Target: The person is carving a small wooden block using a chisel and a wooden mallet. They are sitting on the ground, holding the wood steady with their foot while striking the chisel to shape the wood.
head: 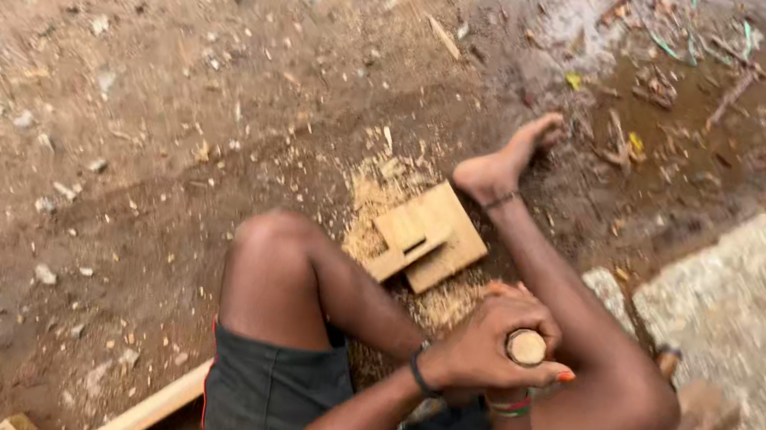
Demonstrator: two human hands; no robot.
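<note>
Below, our left hand (475, 345) wraps tight around a round pale wooden handle (526, 348), held over our lap. Our right hand (499, 396) sits mostly hidden beneath it, grip unclear. A notched tan wooden block (428, 236) lies on sawdust between our legs.

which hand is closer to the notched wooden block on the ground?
Left, narrowly. The left hand wraps over the round wooden handle, just below-right of the notched wooden block. The right hand sits under the left hand, mostly hidden, slightly farther from the block.
</note>
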